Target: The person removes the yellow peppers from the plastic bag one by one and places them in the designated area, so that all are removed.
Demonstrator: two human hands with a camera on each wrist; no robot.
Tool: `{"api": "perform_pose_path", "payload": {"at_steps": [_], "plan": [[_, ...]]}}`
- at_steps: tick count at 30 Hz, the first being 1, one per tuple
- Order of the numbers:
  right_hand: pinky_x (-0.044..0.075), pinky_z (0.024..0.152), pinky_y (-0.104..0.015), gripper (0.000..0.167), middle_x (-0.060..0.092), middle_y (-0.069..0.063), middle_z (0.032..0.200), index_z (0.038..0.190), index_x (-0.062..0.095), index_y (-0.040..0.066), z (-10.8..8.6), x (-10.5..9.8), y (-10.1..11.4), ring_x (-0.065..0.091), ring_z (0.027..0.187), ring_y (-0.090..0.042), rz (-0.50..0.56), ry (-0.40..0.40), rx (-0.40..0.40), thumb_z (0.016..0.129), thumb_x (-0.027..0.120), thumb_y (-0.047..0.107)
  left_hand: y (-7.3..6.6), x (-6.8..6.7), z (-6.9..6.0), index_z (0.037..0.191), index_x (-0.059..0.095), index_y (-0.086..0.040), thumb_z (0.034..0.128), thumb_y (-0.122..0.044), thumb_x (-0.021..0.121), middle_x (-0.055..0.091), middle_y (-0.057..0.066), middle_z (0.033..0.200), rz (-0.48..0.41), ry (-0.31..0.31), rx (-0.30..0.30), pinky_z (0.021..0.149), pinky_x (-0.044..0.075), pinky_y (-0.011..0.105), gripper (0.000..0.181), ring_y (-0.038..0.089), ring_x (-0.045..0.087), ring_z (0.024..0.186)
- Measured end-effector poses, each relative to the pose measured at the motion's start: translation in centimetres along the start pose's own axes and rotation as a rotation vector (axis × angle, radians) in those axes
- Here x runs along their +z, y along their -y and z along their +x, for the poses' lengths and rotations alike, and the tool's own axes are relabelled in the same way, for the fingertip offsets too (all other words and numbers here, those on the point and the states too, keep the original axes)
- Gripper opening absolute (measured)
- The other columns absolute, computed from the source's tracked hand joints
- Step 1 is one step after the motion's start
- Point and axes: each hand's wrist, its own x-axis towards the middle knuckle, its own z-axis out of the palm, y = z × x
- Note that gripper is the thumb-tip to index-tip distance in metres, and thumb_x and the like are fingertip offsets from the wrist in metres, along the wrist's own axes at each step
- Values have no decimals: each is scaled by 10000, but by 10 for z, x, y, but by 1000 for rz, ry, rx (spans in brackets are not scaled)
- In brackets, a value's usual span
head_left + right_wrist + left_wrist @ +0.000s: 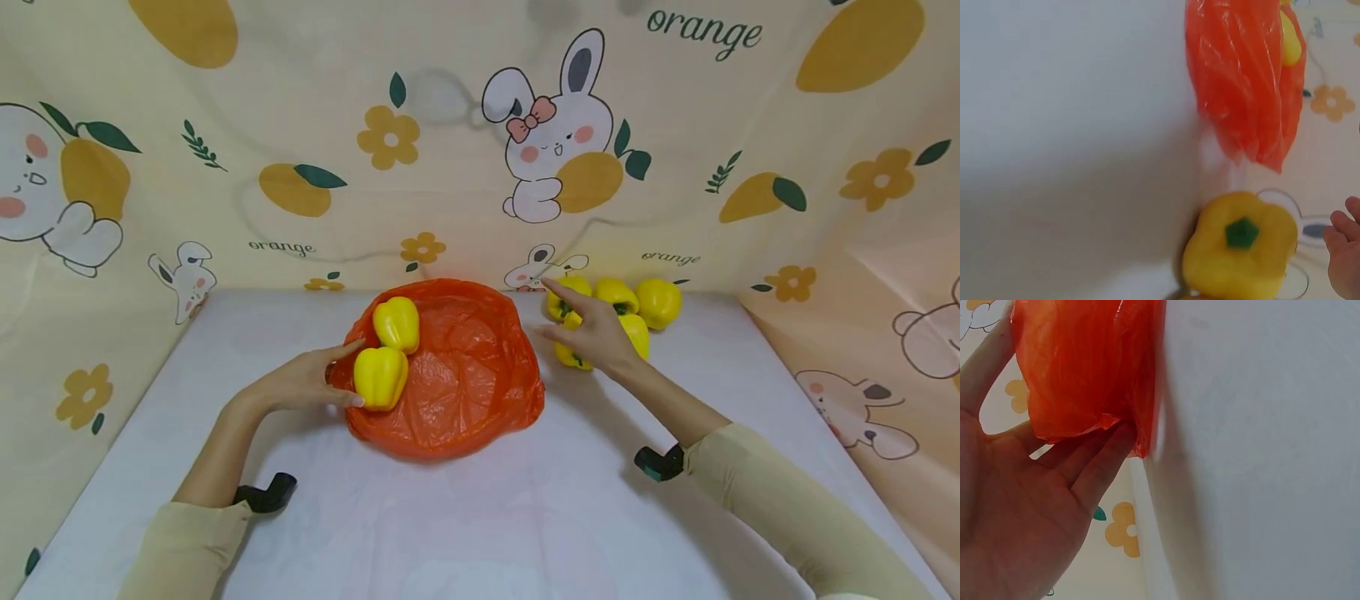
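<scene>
We see a soft red bag [457, 375] in the middle of the frame, sitting on the white table [435, 525]. Its mouth is round and wide, maybe so that things can go in easily. Two yellow peppers [380, 378] are inside it, side by side along its left edge. We think they lean there because the bag's side props them up.

The left hand [296, 383] is at the left of the bag. Its thumb and fingers curl round the bag's side, next to the lower pepper. We guess this helps the bag keep its shape, but we cannot tell how hard it squeezes.

The right hand [596, 333] is spread, with its fingers apart and nothing in them. It is over the pepper pile [658, 304], right of the middle, near the back of the table. The peppers there bunch up close, perhaps to be easy to reach. The right wrist view shows a green stem [1241, 233] on one.

On the cream cloth [450, 192] behind, we can read "orange" [705, 32] at the upper right, and again in smaller letters lower down on both sides. We find no brand or label on the bag or the peppers.
</scene>
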Motion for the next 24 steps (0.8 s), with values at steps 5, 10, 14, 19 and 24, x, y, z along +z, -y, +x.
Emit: {"api": "perform_pose_path", "payload": {"at_steps": [5, 10, 14, 19, 24], "plan": [[438, 1052, -549, 719, 518, 18, 1474, 1482, 470, 329, 11, 17, 10, 476, 1334, -217, 22, 49, -29, 844, 802, 356, 3, 2, 0, 1584, 257, -138, 788, -544, 778, 352, 222, 1554, -14, -1, -7, 1052, 380, 644, 1035, 424, 358, 1376], [438, 1052, -536, 733, 487, 26, 1500, 1496, 461, 280, 21, 37, 19, 434, 1389, -235, 28, 126, -31, 849, 794, 363, 6, 5, 2, 1585, 257, -146, 783, -553, 780, 368, 212, 1548, -21, 14, -13, 1055, 387, 630, 1041, 409, 372, 1364], [489, 1015, -491, 731, 540, -33, 1454, 1496, 471, 225, 33, 56, 25, 515, 1304, -271, -41, 164, -84, 856, 782, 391, 5, 4, 3, 1582, 265, -137, 789, -534, 784, 385, 202, 1540, -13, 8, 6, 1068, 369, 634, 1028, 398, 378, 1365], [543, 941, -446, 738, 569, -64, 1403, 1491, 472, 196, 46, 81, 32, 575, 1171, -313, -80, 231, -133, 855, 781, 404, 2, 1, 3, 1582, 267, -139, 793, -531, 781, 388, 199, 1539, -2, 2, 18, 1074, 355, 642, 1020, 396, 378, 1366], [516, 976, -488, 749, 591, -42, 1377, 1497, 464, 195, 57, 103, 42, 553, 1193, -314, -27, 280, -171, 848, 798, 365, 3, 1, 2, 1586, 257, -149, 784, -534, 788, 373, 202, 1547, -13, 2, -2, 1070, 369, 631, 1036, 394, 378, 1363]]}}
